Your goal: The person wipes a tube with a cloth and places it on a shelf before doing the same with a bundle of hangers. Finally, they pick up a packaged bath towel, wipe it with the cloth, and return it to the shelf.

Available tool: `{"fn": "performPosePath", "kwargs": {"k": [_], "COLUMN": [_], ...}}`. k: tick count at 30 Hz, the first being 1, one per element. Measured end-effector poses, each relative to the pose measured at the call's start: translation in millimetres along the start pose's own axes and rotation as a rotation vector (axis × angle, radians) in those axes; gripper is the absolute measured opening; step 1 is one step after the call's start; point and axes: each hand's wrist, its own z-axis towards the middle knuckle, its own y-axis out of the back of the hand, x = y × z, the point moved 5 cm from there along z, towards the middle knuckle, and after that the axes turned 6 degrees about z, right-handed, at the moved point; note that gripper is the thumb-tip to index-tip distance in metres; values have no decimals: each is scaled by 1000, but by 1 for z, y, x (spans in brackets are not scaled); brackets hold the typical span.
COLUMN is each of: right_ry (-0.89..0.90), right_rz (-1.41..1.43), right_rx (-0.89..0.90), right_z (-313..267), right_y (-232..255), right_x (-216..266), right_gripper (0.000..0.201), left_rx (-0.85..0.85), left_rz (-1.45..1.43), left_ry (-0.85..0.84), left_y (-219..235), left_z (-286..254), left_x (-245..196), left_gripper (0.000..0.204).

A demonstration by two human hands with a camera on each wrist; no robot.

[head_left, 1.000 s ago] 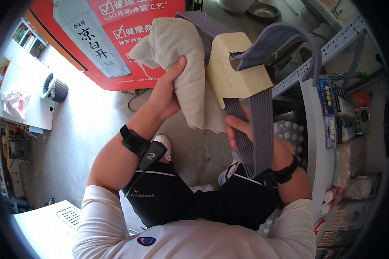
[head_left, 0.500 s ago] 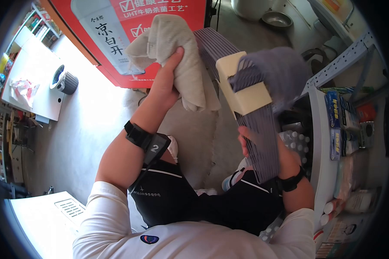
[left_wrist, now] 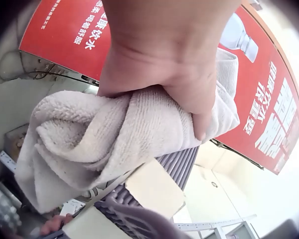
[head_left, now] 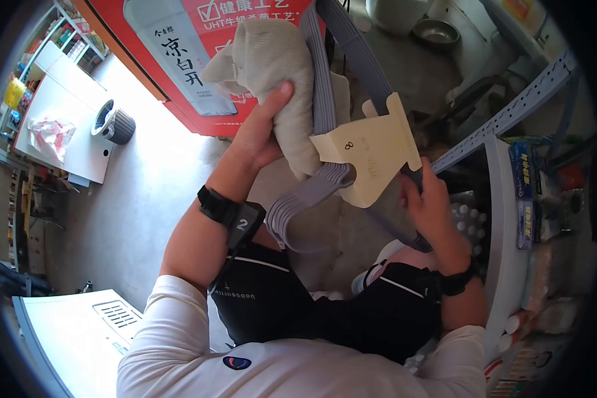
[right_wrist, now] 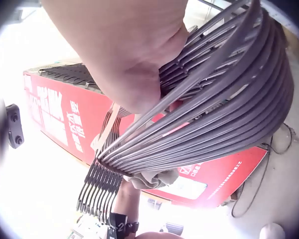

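A folded beige cloth, like a thick towel, is in my left hand, the thumb lying along its top. In the left wrist view the cloth hangs in loose folds below the palm. To its right is a nested bundle of grey-purple clothes hangers, banded by a cream cardboard sleeve marked with an 8. My right hand grips the bundle at its near right side, fingers partly hidden behind it. The right wrist view shows the hangers fanned out beside that hand.
A red box printed with a water bottle stands ahead. On the right is a metal rack with packaged goods. A waste bin and a white table are at the left, a metal pan at the back right.
The hanger bundle has been turned over, its hooks swinging from the upper right to the lower left. My right hand has moved with it; the left still holds the cloth.
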Motion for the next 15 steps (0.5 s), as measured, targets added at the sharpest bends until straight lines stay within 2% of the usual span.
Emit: {"fn": "performPosePath", "kwargs": {"k": [3, 7, 13, 15], "right_ry": [48, 170, 38, 72], "right_rz": [-49, -25, 116, 96], "right_rx": [-39, -75, -25, -32], "right_z": [1, 1, 1, 0], "right_y": [6, 7, 10, 11], "right_x": [-6, -8, -15, -12], "right_gripper": [18, 17, 15, 14], "left_rx": [14, 6, 52, 88], "left_rz": [174, 218, 158, 129], "left_ry": [-82, -55, -28, -11], "left_y": [0, 7, 9, 7], "left_z": [0, 2, 1, 1], "left_x": [-3, 2, 11, 13], "left_gripper": [58, 58, 57, 56]}}
